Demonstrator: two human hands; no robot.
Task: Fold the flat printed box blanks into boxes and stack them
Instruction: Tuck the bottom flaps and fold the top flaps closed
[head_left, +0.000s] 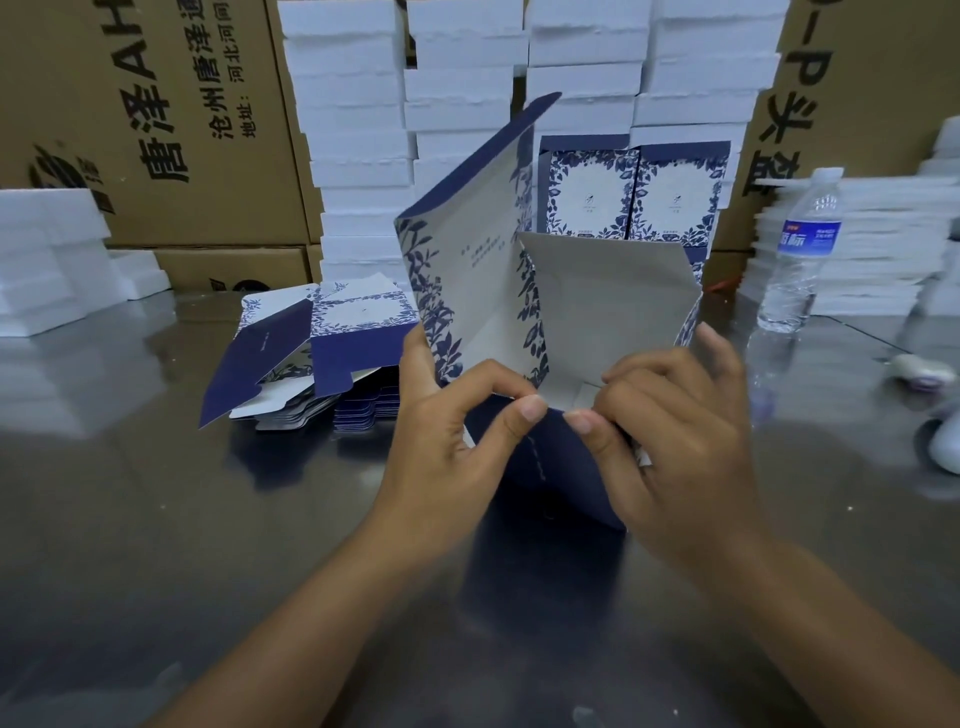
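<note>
From the head view, we see the half-folded box blank (498, 280) held upright above the worktop (208, 530), in the middle of the picture and between both hands. Its printed white-and-blue leaf panel stands tilted to the left. A plain grey inner panel opens to the right, and a dark blue flap hangs at its lower edge towards us.

The left hand (441, 431) grips the blank's lower left corner. Its fingers (415, 358) curl behind the leaf panel, while the thumb lies across the front with its tip on the top edge of the dark blue flap. The right hand (685, 436) holds the lower right part. Its fingers are bent over the bottom of the grey panel, and its thumb tip sits on the same flap edge, just beside the left thumb tip. Both hands are closed on the card, and the fold line runs between the two thumbs.

A stack of flat blanks (311, 358) lies on the worktop to the left, behind the left hand. Two finished boxes (631, 195) stand side by side at the back, touching each other and partly hidden by the raised blank. White foam stacks (358, 156) rise behind them, with brown cartons (171, 135) on either side. A water bottle (800, 249) stands upright on the right.
</note>
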